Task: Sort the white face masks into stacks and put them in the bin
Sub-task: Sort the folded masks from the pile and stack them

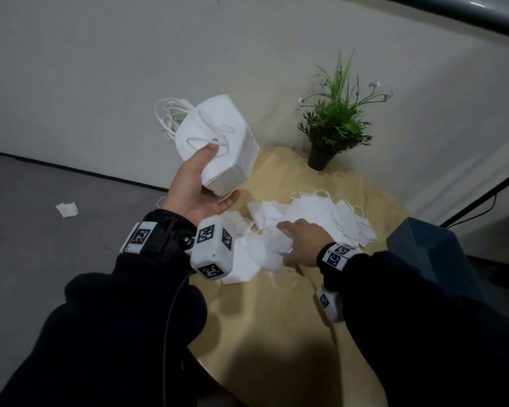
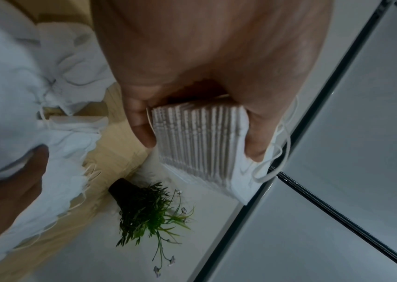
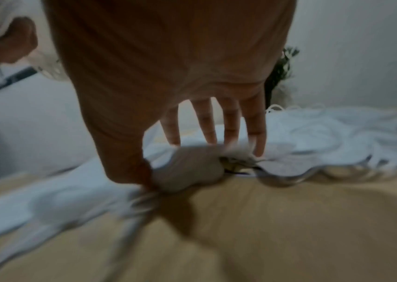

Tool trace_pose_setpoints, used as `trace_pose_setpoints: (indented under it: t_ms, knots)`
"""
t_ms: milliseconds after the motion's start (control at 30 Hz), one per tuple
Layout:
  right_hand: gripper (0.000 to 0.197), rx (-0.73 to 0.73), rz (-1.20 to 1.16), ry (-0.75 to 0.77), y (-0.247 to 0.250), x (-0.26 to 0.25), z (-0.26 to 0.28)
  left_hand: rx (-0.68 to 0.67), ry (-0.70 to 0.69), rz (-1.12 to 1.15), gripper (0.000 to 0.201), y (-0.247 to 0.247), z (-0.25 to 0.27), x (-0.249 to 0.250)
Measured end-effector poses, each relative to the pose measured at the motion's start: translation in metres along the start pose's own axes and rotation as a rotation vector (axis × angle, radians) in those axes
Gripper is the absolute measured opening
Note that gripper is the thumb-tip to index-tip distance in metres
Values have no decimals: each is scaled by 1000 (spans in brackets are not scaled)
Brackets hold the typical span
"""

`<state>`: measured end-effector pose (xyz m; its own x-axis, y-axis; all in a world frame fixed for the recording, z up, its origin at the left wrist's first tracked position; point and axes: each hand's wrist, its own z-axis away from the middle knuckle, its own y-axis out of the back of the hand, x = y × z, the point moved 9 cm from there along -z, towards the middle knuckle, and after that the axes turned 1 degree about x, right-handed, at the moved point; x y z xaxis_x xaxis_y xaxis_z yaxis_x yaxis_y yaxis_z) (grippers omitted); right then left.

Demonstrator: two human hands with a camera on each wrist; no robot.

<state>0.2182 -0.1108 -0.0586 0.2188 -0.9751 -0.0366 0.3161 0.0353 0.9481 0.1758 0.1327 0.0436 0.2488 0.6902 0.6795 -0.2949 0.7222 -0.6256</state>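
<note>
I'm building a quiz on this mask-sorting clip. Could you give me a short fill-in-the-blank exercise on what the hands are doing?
1. The neat stack of masks is held in the ____ hand.
2. The right hand reaches into the loose pile of masks lying on the ____.
3. At the far edge of the table stands a potted ____.

Missing words: left; table; plant
</note>
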Motion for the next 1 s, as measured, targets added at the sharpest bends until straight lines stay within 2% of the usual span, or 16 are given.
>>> trace_pose_setpoints:
  t_ms: [33,100,200,233,300,367,467,533,600,667,767,833,900,1000]
  knots:
    - [87,17,-2,-5,4,3,0,3,-7,-2,42,2,0,3]
    - [75,82,-154,-59,20,15,3,13,-16,-2,41,7,2,7]
    - [35,282,-548,-210,55,55,11,18,-14,-15,33,12,3,10]
    - [29,333,-706,-265,62,71,15,23,-9,-20,31,12,3,9]
    - [36,406,-938,-342,74,97,24,30,-4,-30,31,12,4,9]
    - [38,488,-1017,-362,91,116,33,28,-4,-43,30,10,5,8]
    - [18,722,-1048,-432,121,145,58,19,-5,-84,20,5,8,6]
    - [13,851,-1064,-462,129,154,78,15,-3,-130,19,2,10,4]
    - [10,854,-1066,-389,127,144,90,-4,4,-213,21,1,10,2]
    - [11,756,-973,-325,109,128,99,-53,17,-344,25,0,10,-5]
    - [5,706,-919,-345,70,121,119,-196,110,-650,30,-5,9,-36]
    - [7,725,-1142,-456,45,135,132,-338,272,-844,32,-10,17,-75]
    - [11,677,-1504,-577,15,145,142,-488,440,-1038,35,-14,29,-119]
    - [37,577,-1903,-641,-13,144,159,-658,613,-1335,60,-14,41,-175]
